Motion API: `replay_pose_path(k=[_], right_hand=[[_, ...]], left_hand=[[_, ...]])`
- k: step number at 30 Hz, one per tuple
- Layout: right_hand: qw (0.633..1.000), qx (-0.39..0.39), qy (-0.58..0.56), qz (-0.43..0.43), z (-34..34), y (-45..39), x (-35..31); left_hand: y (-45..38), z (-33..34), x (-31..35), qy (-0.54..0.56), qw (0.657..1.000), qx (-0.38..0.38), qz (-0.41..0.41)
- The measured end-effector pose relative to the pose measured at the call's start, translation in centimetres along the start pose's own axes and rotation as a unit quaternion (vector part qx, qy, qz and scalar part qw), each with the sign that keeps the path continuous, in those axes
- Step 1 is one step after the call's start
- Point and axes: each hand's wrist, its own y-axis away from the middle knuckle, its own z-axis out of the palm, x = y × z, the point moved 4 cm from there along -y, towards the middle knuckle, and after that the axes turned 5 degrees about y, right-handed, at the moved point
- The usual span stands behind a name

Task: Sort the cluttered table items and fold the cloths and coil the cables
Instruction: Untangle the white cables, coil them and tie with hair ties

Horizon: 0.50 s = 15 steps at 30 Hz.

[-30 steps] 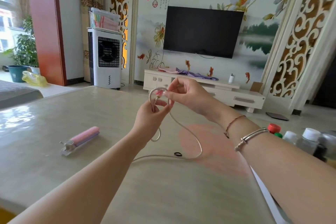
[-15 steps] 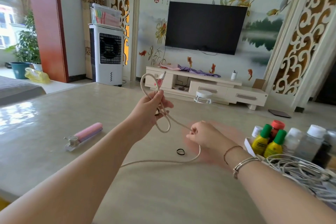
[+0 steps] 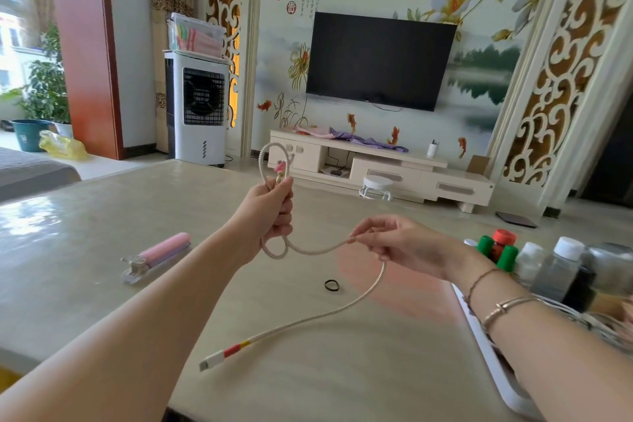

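Note:
A beige braided charging cable [image 3: 346, 307] runs across the middle of the table [image 3: 85, 226]. My left hand [image 3: 270, 212] grips it above the table, with one loop and the pink-tipped plug standing above my fist and a second loop hanging below. My right hand [image 3: 394, 243] pinches the cable a short way along, to the right of my left hand. From there the cable drops to the table and ends near me in a white USB plug [image 3: 210, 360] with red and yellow bands.
A small black hair tie [image 3: 331, 285] lies under the cable. A pink and lilac clip-like tool [image 3: 156, 257] lies at the left. At the right stand several bottles [image 3: 561, 271] by a white tray [image 3: 493, 363] holding a tangle of white cables [image 3: 603, 325].
My left hand has stayed raised with the loops. My right hand dropped away from my left, took the cable lower down and lifted it up to the right. The USB end has come into view.

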Motion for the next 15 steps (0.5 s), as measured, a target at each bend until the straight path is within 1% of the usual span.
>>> replay_pose_path(k=[3, 6, 10, 12, 15], right_hand=[[0.989, 0.004, 0.143, -0.049, 1.3, -0.5, -2.1], [0.976, 0.012, 0.210, -0.064, 2.3, -1.1, -4.0], [0.971, 0.075, 0.219, -0.061, 2.8, -2.0, -4.5], [0.971, 0.099, 0.208, -0.059, 2.7, -2.4, -4.3], [0.982, 0.093, 0.160, -0.047, 2.7, -2.3, -3.7]], left_hand=[[0.3, 0.5, -1.2, -0.047, 0.998, -0.026, -0.034], [0.8, 0.9, -1.9, -0.094, 0.993, -0.053, -0.057], [1.3, 1.5, -2.6, -0.097, 0.981, -0.121, -0.116], [1.4, 1.7, -2.6, -0.105, 0.975, -0.146, -0.128], [1.4, 1.6, -2.5, -0.108, 0.974, -0.154, -0.123]])
